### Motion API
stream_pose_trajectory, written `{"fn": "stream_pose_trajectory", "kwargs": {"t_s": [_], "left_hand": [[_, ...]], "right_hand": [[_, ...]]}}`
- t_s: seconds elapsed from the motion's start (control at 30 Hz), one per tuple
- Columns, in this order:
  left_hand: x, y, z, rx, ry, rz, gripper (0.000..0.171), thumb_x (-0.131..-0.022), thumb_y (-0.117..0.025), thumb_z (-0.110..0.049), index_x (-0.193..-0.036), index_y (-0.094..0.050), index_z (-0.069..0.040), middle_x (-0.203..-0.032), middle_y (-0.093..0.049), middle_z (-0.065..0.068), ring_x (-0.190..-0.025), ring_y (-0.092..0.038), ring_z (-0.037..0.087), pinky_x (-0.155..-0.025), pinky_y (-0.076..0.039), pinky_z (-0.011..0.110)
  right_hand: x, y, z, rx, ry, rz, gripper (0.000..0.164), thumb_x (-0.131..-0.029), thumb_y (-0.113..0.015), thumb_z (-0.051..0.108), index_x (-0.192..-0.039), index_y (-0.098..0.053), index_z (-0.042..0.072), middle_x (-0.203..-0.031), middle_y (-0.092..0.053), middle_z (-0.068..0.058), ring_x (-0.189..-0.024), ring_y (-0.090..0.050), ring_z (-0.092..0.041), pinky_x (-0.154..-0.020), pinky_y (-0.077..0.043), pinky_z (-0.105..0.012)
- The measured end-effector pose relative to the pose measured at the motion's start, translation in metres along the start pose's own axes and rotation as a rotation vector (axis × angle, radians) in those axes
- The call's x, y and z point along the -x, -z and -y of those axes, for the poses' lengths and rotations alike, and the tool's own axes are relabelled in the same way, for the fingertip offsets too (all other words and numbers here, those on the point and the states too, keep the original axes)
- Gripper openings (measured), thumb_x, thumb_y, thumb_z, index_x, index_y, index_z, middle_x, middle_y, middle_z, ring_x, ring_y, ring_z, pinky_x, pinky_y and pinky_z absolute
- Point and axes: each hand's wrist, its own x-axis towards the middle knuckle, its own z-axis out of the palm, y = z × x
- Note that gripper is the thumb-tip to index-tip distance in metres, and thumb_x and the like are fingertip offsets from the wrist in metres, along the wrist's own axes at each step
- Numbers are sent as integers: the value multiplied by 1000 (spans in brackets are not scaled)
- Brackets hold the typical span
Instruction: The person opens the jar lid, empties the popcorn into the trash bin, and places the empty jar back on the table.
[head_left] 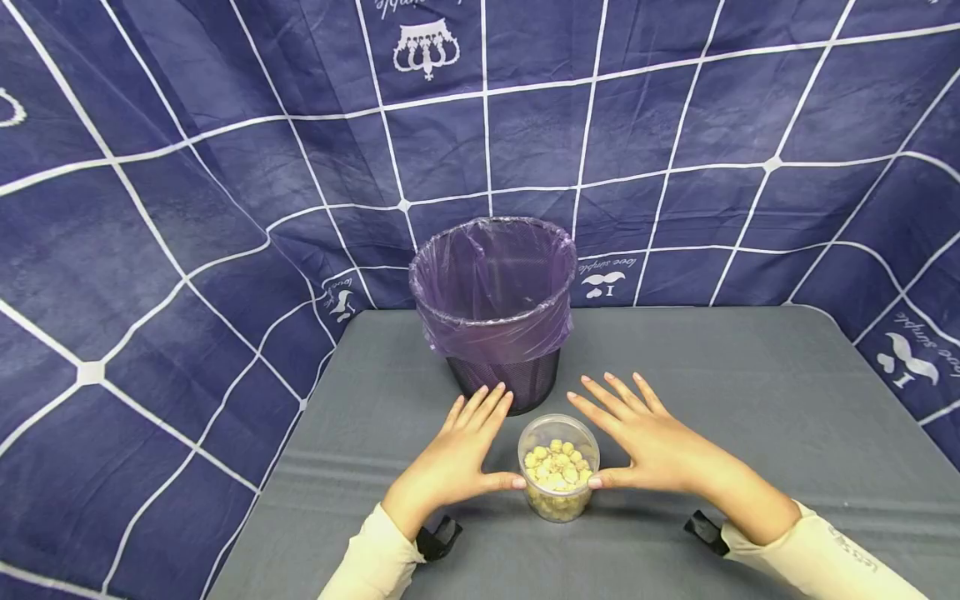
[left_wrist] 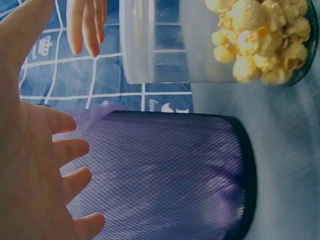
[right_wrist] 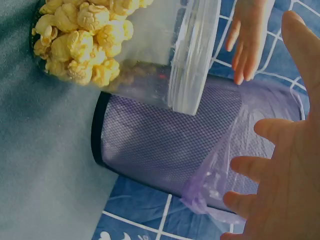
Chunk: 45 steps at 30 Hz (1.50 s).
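Note:
A clear plastic jar (head_left: 558, 468), partly filled with pale yellow popcorn (head_left: 557, 467), stands upright on the grey cloth. To its left is my left hand (head_left: 457, 458), fingers straight and spread, the thumb tip close to the jar's side. On the other side my right hand (head_left: 645, 442) is spread in the same way, its thumb near the jar. Both wrist views show a gap between each palm and the jar; neither the left hand (left_wrist: 35, 150) nor the right hand (right_wrist: 285, 170) holds anything. No lid shows on the jar in the head view.
Behind the jar stands a dark mesh wastebasket (head_left: 517, 383) lined with a purple plastic bag (head_left: 495, 337). A grey cloth (head_left: 750, 400) covers the table. Blue curtains (head_left: 645, 125) with white lines enclose the back and sides.

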Motion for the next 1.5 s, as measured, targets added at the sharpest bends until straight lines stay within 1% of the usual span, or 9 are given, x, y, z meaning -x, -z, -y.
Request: {"fn": "stream_pose_trajectory", "kwargs": {"t_s": [0.23,0.47,0.6,0.77,1.0,1.13,1.27,1.37,1.5], "left_hand": [[6,-22,3,114,28,-27,105,-70,-53,-69,-143,-13,-5,-147,-15,12,-134,-10,27,-105,-13,47],[9,-45,6,228,62,-47,113,-62,-66,-64,-144,-12,-7,-146,-17,14,-134,-11,25,-103,-14,52],[9,-59,7,295,91,-33,117,-60,-71,-60,-144,-8,-7,-146,-17,15,-133,-14,26,-103,-16,50],[10,-74,6,413,127,2,116,-61,-72,-57,-144,-7,-7,-146,-17,13,-132,-17,30,-102,-20,50],[8,-89,-1,483,161,15,115,-62,-72,-56,-143,-9,-5,-145,-20,14,-131,-21,30,-100,-24,52],[7,-97,-4,541,140,-10,112,-62,-75,-50,-144,-8,-12,-145,-21,10,-130,-22,26,-100,-25,49],[5,-103,-8,617,104,-59,113,-62,-79,-41,-144,-5,-20,-145,-21,4,-130,-23,23,-101,-25,48],[3,-106,-10,649,90,-105,115,-60,-81,-38,-144,-4,-22,-144,-23,2,-129,-24,21,-101,-25,45],[2,-109,-10,669,93,-135,115,-58,-82,-38,-144,-7,-23,-142,-25,-1,-128,-27,19,-102,-25,41]], "right_hand": [[-2,-8,3,-25,18,-10,96,-68,-52,71,-143,-23,19,-146,-20,-9,-132,-14,-33,-101,-6,-57],[-8,-16,9,-57,48,-28,97,-68,-53,71,-142,-25,16,-144,-23,-14,-130,-19,-35,-100,-12,-58],[-12,-20,11,-75,70,-37,97,-67,-58,68,-142,-26,15,-144,-23,-16,-129,-21,-38,-100,-16,-58],[-16,-27,14,-139,68,-8,98,-67,-59,67,-143,-24,17,-145,-18,-16,-128,-20,-40,-100,-21,-53],[-21,-35,18,-205,32,30,98,-65,-56,70,-143,-24,20,-145,-18,-19,-126,-22,-43,-93,-30,-56],[-23,-39,19,-213,30,40,98,-65,-56,71,-142,-26,19,-143,-20,-21,-124,-27,-43,-92,-32,-56],[-25,-41,21,-206,35,32,99,-63,-57,72,-140,-30,16,-139,-27,-22,-121,-33,-41,-90,-34,-56],[-27,-41,21,-176,54,11,101,-60,-59,72,-138,-34,13,-134,-34,-21,-118,-37,-38,-91,-35,-54],[-30,-43,22,-131,87,-30,97,-59,-66,66,-135,-38,12,-127,-41,-18,-115,-41,-31,-90,-37,-49]]}}
